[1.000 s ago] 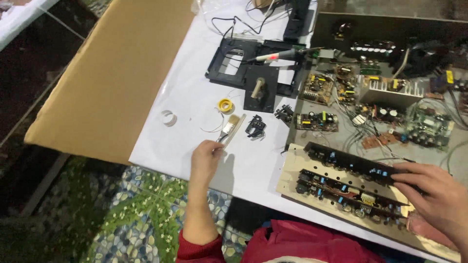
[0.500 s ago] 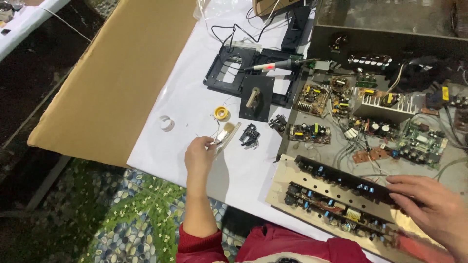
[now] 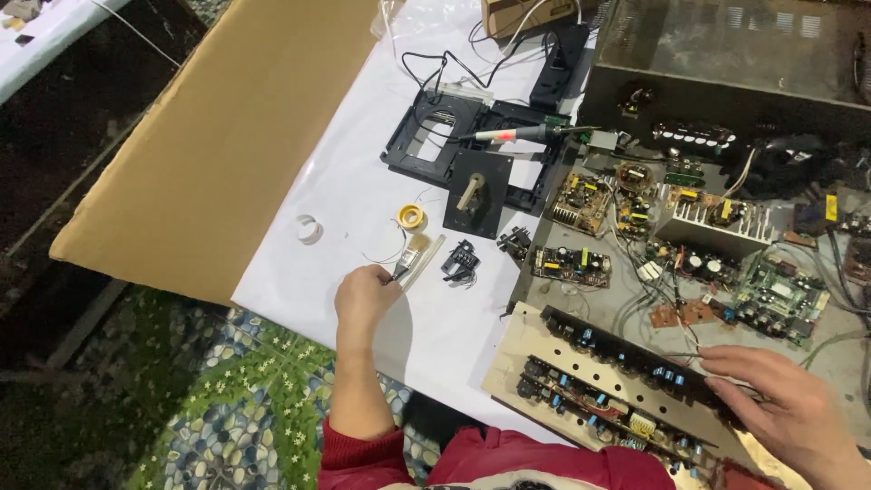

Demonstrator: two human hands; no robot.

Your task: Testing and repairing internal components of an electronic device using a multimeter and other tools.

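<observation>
2 hands: left hand [image 3: 363, 295] fingers closed on half-hidden brush [image 3: 406, 262], right hand [image 3: 787, 413] fingers open, cut off.

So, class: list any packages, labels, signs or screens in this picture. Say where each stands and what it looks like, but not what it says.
Cardboard box: top edge, behind the white sheet; brown, only partly in view.
Flat cardboard sheet: left of the white sheet; large, plain tan, no print visible.
Yellow label: far right among the circuit boards; small upright strip.
Screens, signs: none visible.
</observation>
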